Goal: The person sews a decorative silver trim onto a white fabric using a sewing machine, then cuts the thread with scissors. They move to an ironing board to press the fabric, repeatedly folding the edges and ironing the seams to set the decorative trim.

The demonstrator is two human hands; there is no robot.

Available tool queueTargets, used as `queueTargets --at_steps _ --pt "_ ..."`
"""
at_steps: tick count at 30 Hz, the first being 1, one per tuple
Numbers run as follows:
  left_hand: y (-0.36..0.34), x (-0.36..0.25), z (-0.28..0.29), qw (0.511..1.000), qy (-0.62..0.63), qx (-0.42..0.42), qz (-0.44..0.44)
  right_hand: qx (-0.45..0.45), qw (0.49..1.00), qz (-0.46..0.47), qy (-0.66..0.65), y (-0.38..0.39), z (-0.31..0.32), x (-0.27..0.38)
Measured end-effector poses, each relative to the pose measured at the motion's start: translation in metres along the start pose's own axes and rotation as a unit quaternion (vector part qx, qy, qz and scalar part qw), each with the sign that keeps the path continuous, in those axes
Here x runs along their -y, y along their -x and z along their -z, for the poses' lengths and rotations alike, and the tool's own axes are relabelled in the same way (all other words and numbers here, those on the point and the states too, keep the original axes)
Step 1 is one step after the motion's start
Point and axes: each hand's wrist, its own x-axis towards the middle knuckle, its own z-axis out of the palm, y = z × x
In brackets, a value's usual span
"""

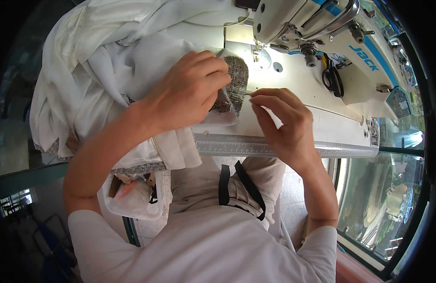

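Note:
My left hand (192,89) is closed on a rounded piece of brown-grey tweed fabric (238,78) with white lining, part of the garment on the machine bed. Just right of the tweed edge, my right hand (286,122) has thumb and fingers drawn together in a pinch. Something thin shows at those fingertips, too small to name. White satiny garment cloth (86,70) heaps up to the left, and a tweed-trimmed edge of it (142,168) hangs over the table front. The sewing machine's needle and presser foot (257,51) stand just beyond the tweed.
The white sewing machine head (303,23) fills the upper right. Black-handled scissors (332,78) lie beneath its arm. A ruler strip (241,147) runs along the table's front edge. Below hangs a white plastic bin (133,210) with scraps. Windows (378,207) stand at right.

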Motion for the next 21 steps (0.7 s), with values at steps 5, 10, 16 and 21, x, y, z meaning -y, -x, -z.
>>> queueTargets --at_steps 5,10,16,21 --pt "-0.016 -0.008 0.025 0.999 0.024 0.022 -0.028 0.082 0.989 -0.045 -0.111 -0.01 -0.009 0.021" --pt "-0.03 -0.018 0.051 0.995 0.007 0.086 -0.052 0.134 0.986 0.0 -0.096 -0.014 -0.023 0.029" --pt "-0.035 -0.045 0.074 0.966 -0.092 0.241 0.027 0.13 0.984 0.067 -0.102 -0.026 -0.039 0.007" --pt "-0.025 -0.075 0.061 0.937 -0.008 0.31 0.161 0.118 0.978 0.15 -0.089 -0.057 -0.051 -0.025"
